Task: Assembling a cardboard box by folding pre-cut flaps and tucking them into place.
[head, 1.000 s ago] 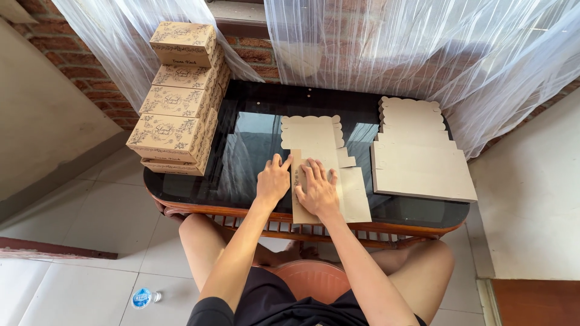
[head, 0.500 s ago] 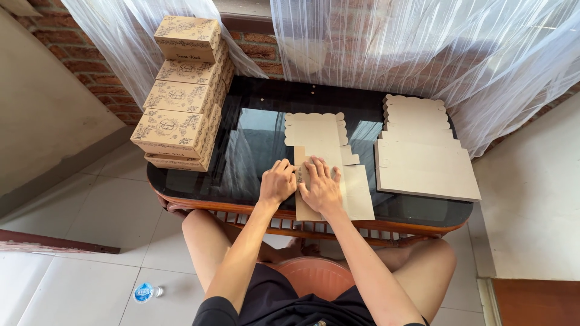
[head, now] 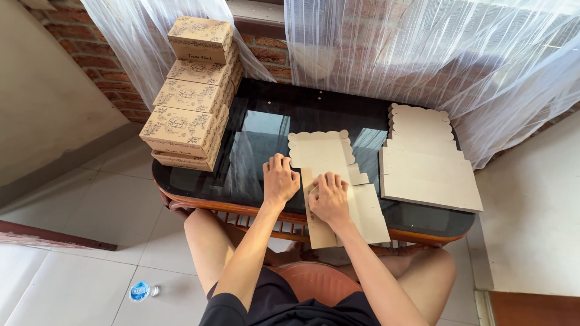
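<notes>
**Both hands flat on the unfolded box blank**

While you sit at the glass table [head: 266, 121], your left hand [head: 280, 180] and right hand [head: 329, 196] lie side by side on a flat cardboard blank [head: 323, 154] near the table's near edge. Both press down with fingers spread, palms flat; neither is closed around anything. Your left hand rests at the blank's left edge, and your right covers a folded strip that runs toward you past the rim. The blank's scalloped end points to the far side. On the right lies a stack of flat blanks [head: 426, 166], just beside it. At far left stands a tall stack of finished boxes [head: 193, 90]. A small bottle [head: 141, 291] lies on the floor tiles.
</notes>
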